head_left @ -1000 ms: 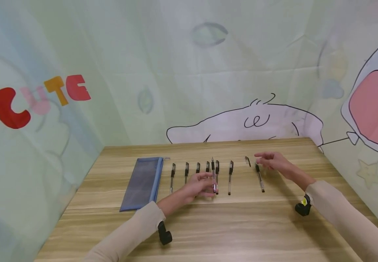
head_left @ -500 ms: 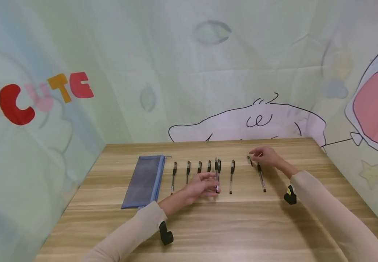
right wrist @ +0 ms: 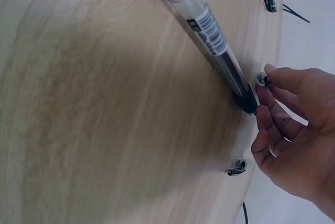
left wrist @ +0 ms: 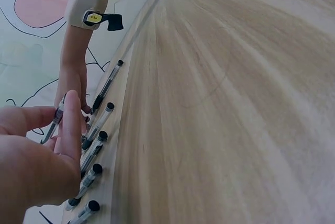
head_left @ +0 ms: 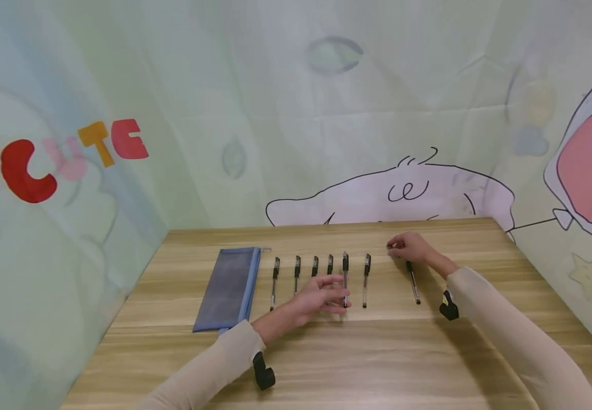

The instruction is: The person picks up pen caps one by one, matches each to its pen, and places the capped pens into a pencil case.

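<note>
My left hand (head_left: pixel 321 296) holds a clear-barrelled gel pen (left wrist: pixel 56 114) above the row, gripping it between thumb and fingers with its uncapped tip up. In the head view this pen overlaps one lying behind it. At the right, my right hand (head_left: pixel 412 248) pinches a small pen cap (right wrist: pixel 262 79) between thumb and fingertips, close over the table. Just below that hand lies an uncapped pen (head_left: pixel 413 283), its black grip end near the fingers. A second cap (right wrist: pixel 238 166) rests on the wood beside the right hand.
Several capped black pens, among them a leftmost pen (head_left: pixel 274 282) and a rightmost pen (head_left: pixel 366 280), lie in a row on the wooden table (head_left: pixel 326 364). A blue mesh zip pouch (head_left: pixel 226 289) lies left of them. Printed curtains (head_left: pixel 198 142) border the table's back and sides.
My right hand has moved left from beside the uncapped pen to the cap and now pinches it. The left hand still holds its pen, nearly in place.
</note>
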Demonstrator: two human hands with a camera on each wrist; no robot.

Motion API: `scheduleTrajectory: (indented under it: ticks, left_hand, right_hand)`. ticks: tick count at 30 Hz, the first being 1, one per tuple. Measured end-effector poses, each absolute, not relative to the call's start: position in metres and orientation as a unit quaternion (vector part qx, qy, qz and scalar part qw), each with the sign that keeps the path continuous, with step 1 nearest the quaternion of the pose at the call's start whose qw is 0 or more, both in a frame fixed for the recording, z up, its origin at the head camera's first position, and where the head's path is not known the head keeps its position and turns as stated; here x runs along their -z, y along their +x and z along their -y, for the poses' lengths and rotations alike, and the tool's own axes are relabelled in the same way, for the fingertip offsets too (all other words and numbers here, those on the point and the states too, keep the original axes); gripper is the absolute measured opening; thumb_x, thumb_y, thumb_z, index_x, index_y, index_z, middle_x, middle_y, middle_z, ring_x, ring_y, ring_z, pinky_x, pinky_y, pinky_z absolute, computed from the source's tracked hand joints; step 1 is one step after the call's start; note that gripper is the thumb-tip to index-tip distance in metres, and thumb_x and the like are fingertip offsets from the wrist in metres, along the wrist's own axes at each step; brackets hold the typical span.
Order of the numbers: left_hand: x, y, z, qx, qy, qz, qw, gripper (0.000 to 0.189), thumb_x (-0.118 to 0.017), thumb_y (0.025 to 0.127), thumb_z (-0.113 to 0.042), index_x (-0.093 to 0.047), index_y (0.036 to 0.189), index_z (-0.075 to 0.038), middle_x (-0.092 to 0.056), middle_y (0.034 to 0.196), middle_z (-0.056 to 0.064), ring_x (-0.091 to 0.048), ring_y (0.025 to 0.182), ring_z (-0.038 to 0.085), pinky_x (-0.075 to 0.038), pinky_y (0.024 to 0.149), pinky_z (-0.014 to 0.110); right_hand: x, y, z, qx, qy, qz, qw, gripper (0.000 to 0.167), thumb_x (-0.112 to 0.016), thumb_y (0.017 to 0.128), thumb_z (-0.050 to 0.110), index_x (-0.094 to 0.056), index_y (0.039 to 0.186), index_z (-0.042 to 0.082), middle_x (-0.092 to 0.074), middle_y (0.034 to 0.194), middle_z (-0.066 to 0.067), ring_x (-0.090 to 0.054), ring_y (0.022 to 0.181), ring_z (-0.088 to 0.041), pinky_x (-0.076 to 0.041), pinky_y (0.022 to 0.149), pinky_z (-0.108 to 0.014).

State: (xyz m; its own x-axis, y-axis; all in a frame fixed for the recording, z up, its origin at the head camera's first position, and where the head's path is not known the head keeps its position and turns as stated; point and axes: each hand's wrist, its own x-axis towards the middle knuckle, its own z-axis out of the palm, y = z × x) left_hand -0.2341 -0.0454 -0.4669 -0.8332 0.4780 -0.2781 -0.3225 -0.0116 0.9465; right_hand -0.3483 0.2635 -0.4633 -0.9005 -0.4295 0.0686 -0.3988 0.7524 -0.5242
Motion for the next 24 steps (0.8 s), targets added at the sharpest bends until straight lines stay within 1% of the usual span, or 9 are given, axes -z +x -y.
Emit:
scheduleTrajectory:
  ticks: [5,8,11,15,17,21,24]
  left_hand:
    - [0.467,-0.234,0.042,-0.715,0.055,-0.638,0.281,0.056,-0.069,0.095,-0.004,-0.048,0.147,0.001,-0.066,0.125,0.025,-0.075,0.087,0.019,-0.065,0.086,0.036]
    - [0.468,-0.234,0.04,-0.716,0.05,-0.636,0.283,0.055,-0.07,0.095,-0.004,-0.05,0.146,0.0,-0.067,0.124,0.024,-0.075,0.087,0.019,-0.065,0.086,0.036]
    - [0.469,-0.234,0.038,-0.715,0.047,-0.637,0.285,0.054,-0.069,0.095,-0.004,-0.051,0.146,0.0,-0.067,0.123,0.024,-0.076,0.087,0.02,-0.065,0.085,0.036]
    - [0.468,-0.233,0.036,-0.712,0.047,-0.64,0.285,0.054,-0.068,0.096,-0.004,-0.05,0.146,0.0,-0.067,0.123,0.024,-0.076,0.087,0.02,-0.065,0.086,0.037]
    - [0.467,-0.233,0.035,-0.712,0.047,-0.64,0.284,0.054,-0.069,0.096,-0.004,-0.05,0.146,0.001,-0.066,0.124,0.024,-0.076,0.086,0.02,-0.065,0.085,0.037]
    - [0.466,-0.232,0.033,-0.712,0.05,-0.64,0.285,0.054,-0.069,0.096,-0.005,-0.05,0.146,0.001,-0.065,0.126,0.023,-0.076,0.089,0.021,-0.065,0.085,0.036]
    - [0.465,-0.232,0.03,-0.713,0.054,-0.639,0.284,0.054,-0.07,0.095,-0.005,-0.05,0.146,0.0,-0.065,0.128,0.023,-0.076,0.093,0.024,-0.065,0.086,0.036]
  right_hand:
    - [0.464,-0.349,-0.262,0.274,-0.223,-0.935,0.018,0.027,-0.066,0.095,0.008,-0.068,0.115,-0.011,-0.074,0.089,-0.021,-0.063,0.073,-0.02,-0.051,0.062,-0.026]
    - [0.462,-0.349,-0.26,0.282,-0.216,-0.935,0.019,0.028,-0.065,0.096,0.009,-0.068,0.116,-0.01,-0.074,0.092,-0.022,-0.066,0.075,-0.022,-0.052,0.063,-0.028]
    - [0.46,-0.349,-0.258,0.301,-0.199,-0.932,0.025,0.028,-0.064,0.098,0.011,-0.068,0.119,-0.008,-0.075,0.098,-0.025,-0.069,0.083,-0.026,-0.053,0.066,-0.028]
    - [0.455,-0.347,-0.253,0.34,-0.162,-0.925,0.05,0.034,-0.062,0.102,0.018,-0.065,0.127,-0.005,-0.073,0.11,-0.025,-0.068,0.097,-0.032,-0.051,0.07,-0.027]
    - [0.452,-0.344,-0.249,0.365,-0.144,-0.918,0.065,0.038,-0.061,0.103,0.021,-0.062,0.132,-0.003,-0.072,0.113,-0.024,-0.065,0.104,-0.032,-0.049,0.074,-0.026]
    - [0.444,-0.34,-0.241,0.422,-0.127,-0.893,0.096,0.046,-0.058,0.105,0.025,-0.055,0.142,-0.001,-0.068,0.119,-0.024,-0.062,0.108,-0.03,-0.051,0.083,-0.03]
    - [0.441,-0.337,-0.237,0.465,-0.132,-0.868,0.117,0.05,-0.054,0.107,0.026,-0.047,0.15,0.001,-0.062,0.128,-0.028,-0.059,0.111,-0.028,-0.053,0.09,-0.036]
